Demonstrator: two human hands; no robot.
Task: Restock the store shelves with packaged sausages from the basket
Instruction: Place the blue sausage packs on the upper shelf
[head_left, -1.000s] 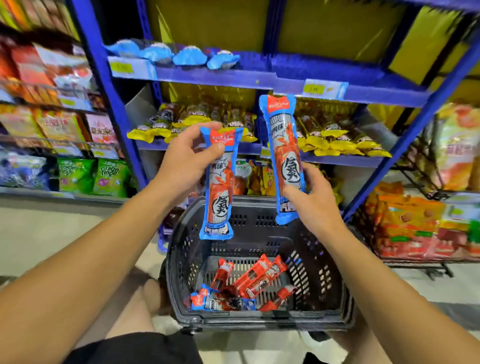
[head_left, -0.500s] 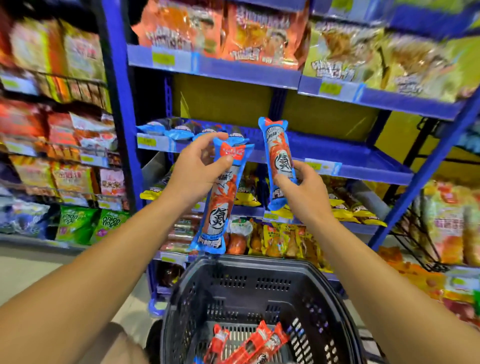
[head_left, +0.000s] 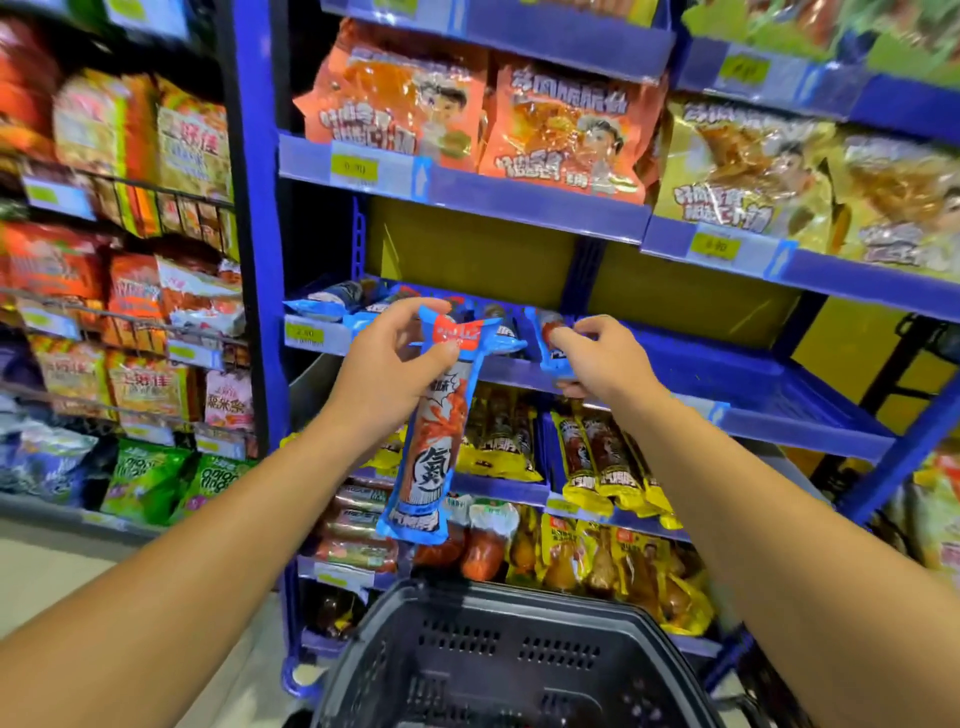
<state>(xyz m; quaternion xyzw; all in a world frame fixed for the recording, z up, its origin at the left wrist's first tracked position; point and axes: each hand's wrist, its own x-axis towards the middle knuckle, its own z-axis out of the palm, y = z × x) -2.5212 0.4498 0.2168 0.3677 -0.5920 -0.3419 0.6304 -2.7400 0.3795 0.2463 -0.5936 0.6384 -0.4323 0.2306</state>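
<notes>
My left hand (head_left: 387, 364) grips the top of a blue-and-red packaged sausage (head_left: 431, 447) that hangs upright in front of the blue shelf (head_left: 753, 384). My right hand (head_left: 602, 358) holds a second sausage pack (head_left: 553, 343) lying on the shelf's front edge, beside a row of like packs (head_left: 332, 301) at the shelf's left. The right part of that shelf is bare. The dark basket (head_left: 509, 660) stands below; its inside is cut off by the frame's lower edge.
Orange and yellow snack bags (head_left: 566, 135) fill the shelf above. Yellow sausage packs (head_left: 602, 462) and chicken-leg packs lie on the shelves below. A wire rack with snack bags (head_left: 135, 291) stands at the left. Blue uprights frame the bay.
Both hands rose toward the middle shelf. The right hand's pack went from upright in the air to lying on the shelf edge. The view tilted up, so the basket's contents dropped out of sight.
</notes>
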